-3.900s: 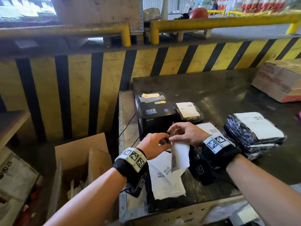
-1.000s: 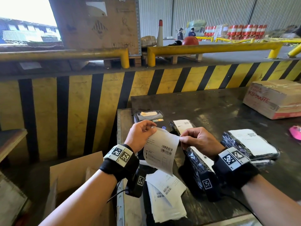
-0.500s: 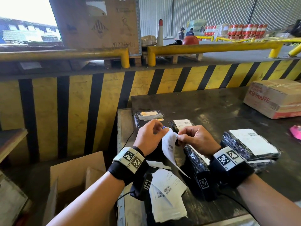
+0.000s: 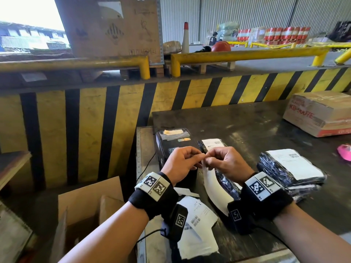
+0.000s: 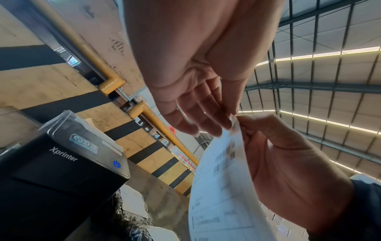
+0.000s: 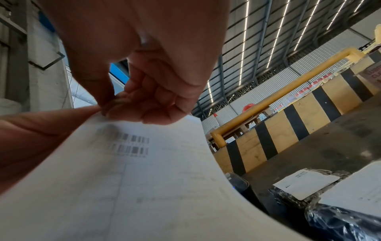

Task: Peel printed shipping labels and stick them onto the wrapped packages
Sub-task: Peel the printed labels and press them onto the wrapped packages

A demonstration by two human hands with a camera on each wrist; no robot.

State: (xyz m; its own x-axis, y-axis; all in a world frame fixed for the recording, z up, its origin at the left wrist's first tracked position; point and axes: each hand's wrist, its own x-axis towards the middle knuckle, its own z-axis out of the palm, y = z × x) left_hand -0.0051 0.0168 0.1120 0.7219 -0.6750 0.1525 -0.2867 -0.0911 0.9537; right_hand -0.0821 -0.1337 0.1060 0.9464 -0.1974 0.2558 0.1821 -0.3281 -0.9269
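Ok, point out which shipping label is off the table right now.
The shipping label both hands pinch at its top corner; the other labels lie flat on wrapped packages or loose on the table.

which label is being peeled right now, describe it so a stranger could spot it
On the dark table, in front of the black printer, the left hand and right hand pinch the top corner of one label. It alone hangs in the air; the others lie flat.

label (image 6: 132, 171) print blurred, printer (image 4: 171, 141) front hidden behind hands
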